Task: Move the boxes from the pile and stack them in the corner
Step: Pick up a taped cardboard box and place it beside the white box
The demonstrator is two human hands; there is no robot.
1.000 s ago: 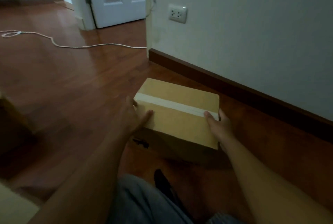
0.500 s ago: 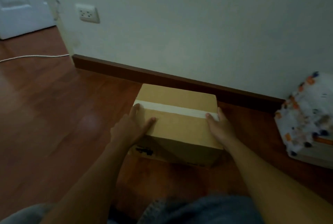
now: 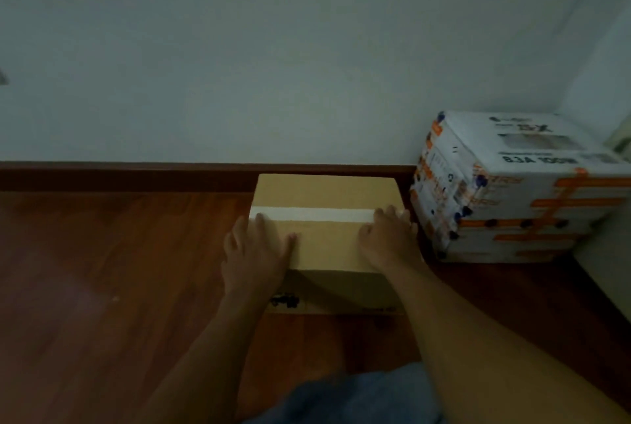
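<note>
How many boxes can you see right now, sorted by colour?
Brown box: 1
White box with orange tape: 1
Total: 2

brown box (image 3: 326,242) nearer white box (image 3: 505,184)

A plain pale wall (image 3: 273,48) fills the upper half of the view, dimly and evenly lit. Along its foot runs a dark brown baseboard (image 3: 119,176). Below the baseboard lies a reddish-brown wooden plank floor (image 3: 102,270), with a faint soft sheen on it well left of centre. At the right end of the baseboard a 2nd pale surface (image 3: 601,82) meets the wall in a corner.
</note>
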